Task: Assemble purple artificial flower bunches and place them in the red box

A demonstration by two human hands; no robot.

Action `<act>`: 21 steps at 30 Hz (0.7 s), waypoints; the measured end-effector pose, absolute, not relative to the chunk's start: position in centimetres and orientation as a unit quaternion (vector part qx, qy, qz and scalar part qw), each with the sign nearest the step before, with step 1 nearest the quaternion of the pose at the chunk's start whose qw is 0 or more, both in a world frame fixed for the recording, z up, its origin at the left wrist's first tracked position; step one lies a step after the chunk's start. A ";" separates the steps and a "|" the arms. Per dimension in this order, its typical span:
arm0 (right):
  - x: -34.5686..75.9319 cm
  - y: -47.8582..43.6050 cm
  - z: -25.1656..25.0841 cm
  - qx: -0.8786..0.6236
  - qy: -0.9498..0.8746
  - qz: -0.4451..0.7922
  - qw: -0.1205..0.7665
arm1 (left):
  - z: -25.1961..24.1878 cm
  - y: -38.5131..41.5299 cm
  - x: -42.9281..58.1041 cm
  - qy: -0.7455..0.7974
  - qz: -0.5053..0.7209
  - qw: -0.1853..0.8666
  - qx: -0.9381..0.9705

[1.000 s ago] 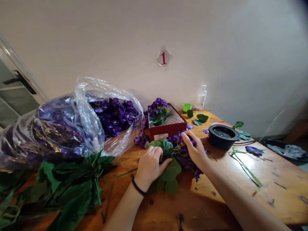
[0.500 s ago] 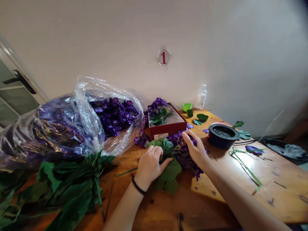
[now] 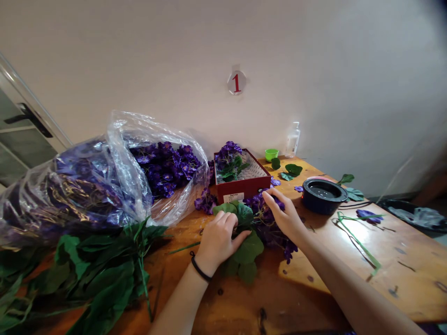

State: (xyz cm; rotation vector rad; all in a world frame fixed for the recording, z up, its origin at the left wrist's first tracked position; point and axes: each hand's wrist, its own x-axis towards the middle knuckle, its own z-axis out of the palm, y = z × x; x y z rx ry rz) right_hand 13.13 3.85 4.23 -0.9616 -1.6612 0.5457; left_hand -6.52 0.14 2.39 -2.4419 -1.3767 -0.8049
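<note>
My left hand [image 3: 217, 239], with a dark band at its wrist, is closed around the leafy part of an artificial flower stem. Broad green leaves [image 3: 248, 249] spread out below and beside its fingers, and the bare stem [image 3: 185, 247] sticks out to the left. At the flower end, my right hand [image 3: 283, 211] is closed on the purple artificial flowers [image 3: 265, 211]; its fingertips are partly hidden among the petals. Just behind both hands stands an open red box [image 3: 244, 188] holding another purple flower spray [image 3: 228, 156] with green leaves.
A clear plastic bag [image 3: 122, 163] full of purple flowers lies at left, behind a pile of green leaf stems [image 3: 104, 274]. To the right are a round black pot [image 3: 323, 200], a green cup [image 3: 271, 155], a bottle [image 3: 292, 142], loose leaves and green strips [image 3: 359, 246].
My right hand has shifted very slightly left, and the purple flowers under it have moved a little. My left hand keeps its hold in nearly the same place.
</note>
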 end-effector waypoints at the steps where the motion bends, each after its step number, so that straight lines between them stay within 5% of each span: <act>1: 13.2 3.9 4.2 -0.404 -0.704 0.232 0.536 | 2.4 0.1 -6.5 -0.467 -0.271 0.115 -0.834; 21: 13.3 4.0 4.0 -0.405 -0.750 0.193 0.486 | 2.7 -0.1 -6.4 -0.440 -0.204 0.109 -0.868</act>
